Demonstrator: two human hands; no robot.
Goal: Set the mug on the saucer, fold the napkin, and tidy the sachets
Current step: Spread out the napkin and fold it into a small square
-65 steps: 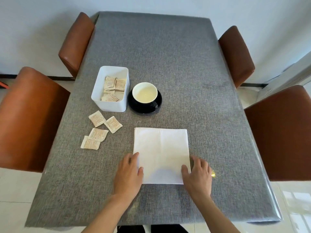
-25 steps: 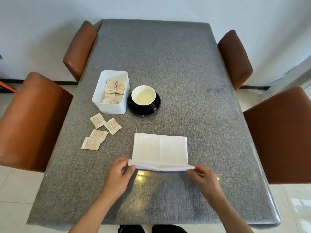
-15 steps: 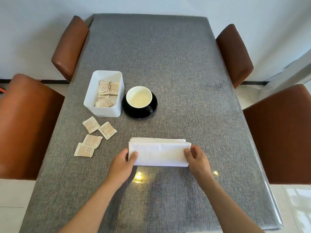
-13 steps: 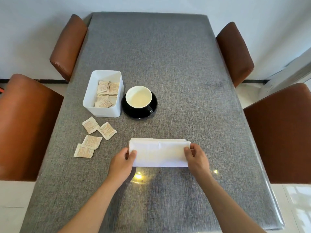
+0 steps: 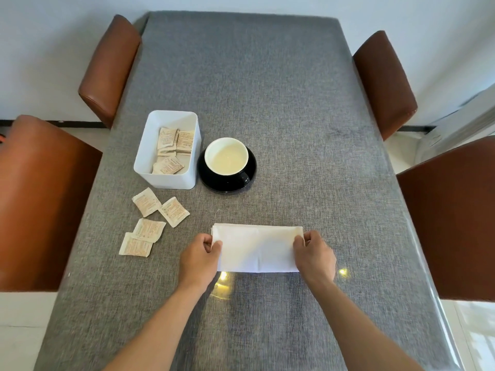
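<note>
Your left hand (image 5: 199,259) and right hand (image 5: 314,257) pinch the folded napkin's (image 5: 258,249) ends. Left of your fingers lie four loose sachets (image 5: 154,222); beyond them, one white bin (image 5: 167,178), one mug (image 5: 226,156) on its saucer (image 5: 211,179).

One napkin (image 5: 258,247) lies on one table (image 5: 267,103), with two hands on it, the left hand (image 5: 199,259) and the right hand (image 5: 316,257). There is one mug (image 5: 226,156) on one saucer (image 5: 227,183), and one white box (image 5: 167,151). Four loose sachets (image 5: 150,223) lie on the table; those in the box overlap too much to count exactly. Four brown chairs (image 5: 40,204) stand around.
</note>
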